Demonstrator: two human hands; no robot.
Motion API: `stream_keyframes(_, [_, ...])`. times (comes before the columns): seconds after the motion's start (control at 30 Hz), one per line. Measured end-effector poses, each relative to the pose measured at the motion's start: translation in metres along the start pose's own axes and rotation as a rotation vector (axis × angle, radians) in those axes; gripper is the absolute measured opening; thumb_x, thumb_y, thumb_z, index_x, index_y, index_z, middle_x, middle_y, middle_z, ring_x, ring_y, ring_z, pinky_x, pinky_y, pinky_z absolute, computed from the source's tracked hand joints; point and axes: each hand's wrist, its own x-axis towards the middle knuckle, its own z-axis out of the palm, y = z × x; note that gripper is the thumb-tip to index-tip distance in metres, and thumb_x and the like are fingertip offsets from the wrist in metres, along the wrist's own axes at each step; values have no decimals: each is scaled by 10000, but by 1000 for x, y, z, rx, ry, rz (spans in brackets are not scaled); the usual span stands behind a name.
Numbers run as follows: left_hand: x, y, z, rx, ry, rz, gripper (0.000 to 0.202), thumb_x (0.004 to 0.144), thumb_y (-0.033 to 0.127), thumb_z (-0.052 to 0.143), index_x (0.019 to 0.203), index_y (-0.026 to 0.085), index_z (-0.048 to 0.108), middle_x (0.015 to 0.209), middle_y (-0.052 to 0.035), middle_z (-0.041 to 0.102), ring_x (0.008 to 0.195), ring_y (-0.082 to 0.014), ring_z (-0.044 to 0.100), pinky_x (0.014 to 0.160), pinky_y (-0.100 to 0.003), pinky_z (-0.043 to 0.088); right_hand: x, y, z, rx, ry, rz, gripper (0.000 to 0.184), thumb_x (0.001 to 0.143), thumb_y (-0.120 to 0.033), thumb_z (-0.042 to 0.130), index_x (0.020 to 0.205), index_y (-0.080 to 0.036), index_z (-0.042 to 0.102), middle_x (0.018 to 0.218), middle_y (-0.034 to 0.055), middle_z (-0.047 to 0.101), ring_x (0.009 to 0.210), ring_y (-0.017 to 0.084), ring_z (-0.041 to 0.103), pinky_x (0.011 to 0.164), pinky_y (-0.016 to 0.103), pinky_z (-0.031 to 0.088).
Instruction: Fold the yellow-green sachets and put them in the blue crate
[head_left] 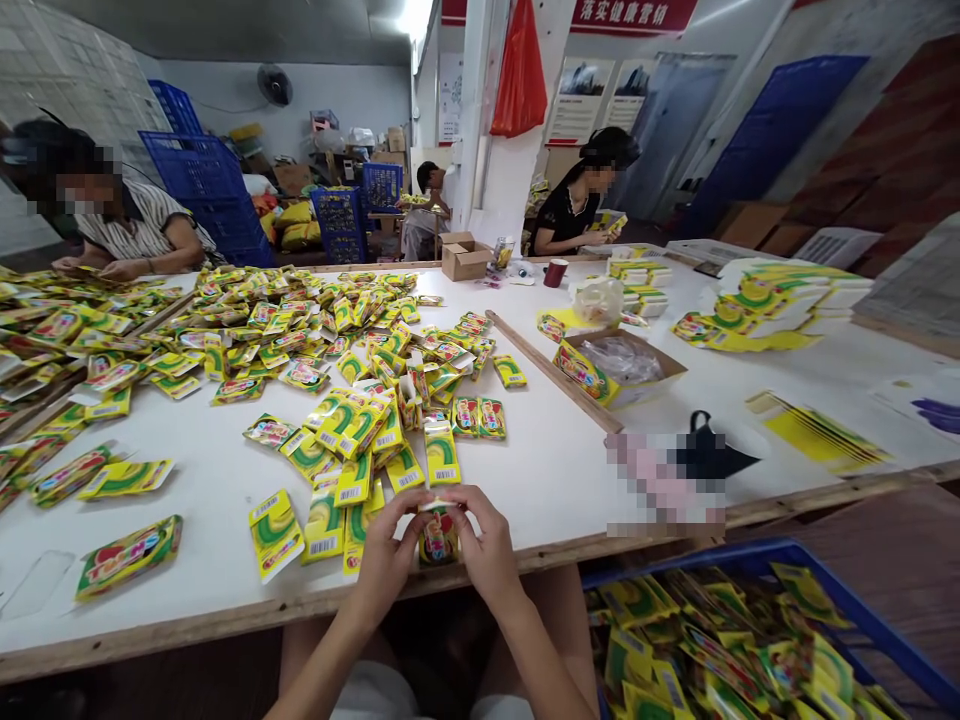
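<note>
Both of my hands meet at the table's front edge on one small yellow-and-green crayon box [438, 538]. My left hand [395, 532] pinches the left side of its white top flap, thumb and fingertips pressed together. On the opposite side my right hand [480, 535] grips the flap in the same way. The box's printed front faces me below my thumbs. Just beyond my fingers lies another yellow box [441, 450], barcode end towards me. Left of my hands is a loose stack of yellow boxes [352, 440], some with flaps up.
A big pile of small boxes [300, 320] covers the table's left and middle. A wooden strip [551, 370] and an open carton [652, 385] with plastic bags lie right. A blue crate [885, 640] full of boxes stands below right. Co-workers [150, 225] sit around the table.
</note>
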Motion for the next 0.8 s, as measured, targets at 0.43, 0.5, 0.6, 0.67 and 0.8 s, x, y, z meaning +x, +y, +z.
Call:
stream_keyframes(0.43, [2, 17, -4, 45, -18, -59, 162, 882, 313, 596, 960, 199, 680, 929, -53, 726, 877, -193, 673, 798, -305, 527, 4, -13, -2, -78, -63, 26, 136, 935, -288, 541, 961, -217, 653, 952, 39, 682, 898, 182, 626, 804, 285, 486])
stream_keyframes(0.5, [6, 19, -5, 56, -33, -91, 181, 879, 336, 597, 950, 194, 685, 902, -52, 727, 820, -187, 669, 748, -288, 523, 9, -16, -2, -118, -74, 63, 133, 923, -296, 551, 935, -212, 653, 906, 27, 690, 824, 174, 621, 756, 271, 476])
stream_keyframes(0.6, [8, 20, -7, 32, -46, -122, 195, 880, 348, 591, 944, 194, 692, 894, -50, 730, 802, -184, 666, 740, -280, 519, 13, -17, -2, -138, -98, 109, 109, 899, -272, 565, 921, -209, 651, 878, 12, 698, 776, 167, 607, 729, 262, 463])
stream_keyframes(0.67, [8, 19, -8, 9, -54, -121, 194, 880, 345, 589, 935, 195, 699, 894, -47, 732, 828, -188, 667, 759, -279, 516, 13, -16, -3, -120, -108, 130, 104, 892, -263, 566, 919, -208, 650, 880, 8, 702, 777, 167, 609, 733, 259, 461])
stream_keyframes(0.8, [7, 17, -9, -26, -59, -128, 194, 884, 348, 580, 911, 197, 699, 903, -44, 728, 876, -194, 658, 787, -279, 502, 10, -15, -4, -57, -116, 148, 150, 913, -291, 544, 929, -204, 666, 911, 18, 711, 819, 174, 633, 755, 259, 469])
